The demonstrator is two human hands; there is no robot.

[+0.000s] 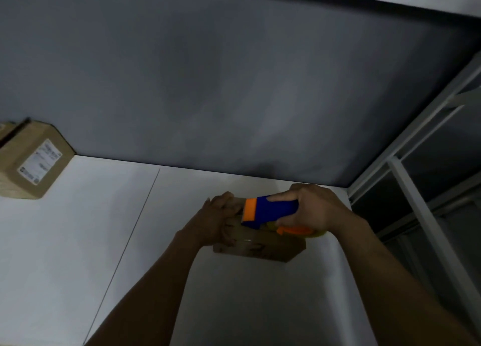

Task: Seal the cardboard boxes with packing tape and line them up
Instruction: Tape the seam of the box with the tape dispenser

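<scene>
I am seeing the left hand (217,219) clamping the small box (260,244). The right hand (309,210) is gripping the tape dispenser (270,211). The box is probably handling light and stiff (hold its edges).

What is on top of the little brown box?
The tape dispenser, gripped by the right hand, sits on the small box. The left hand steadies it. They cover most of its top.

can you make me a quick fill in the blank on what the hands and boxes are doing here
1. The right hand grips a blue and ____ tape dispenser.
2. The left hand steadies the small cardboard box on the ____ table.
3. The box with a white label sits at the table's far ____ side.

Missing words: orange; white; left
</scene>
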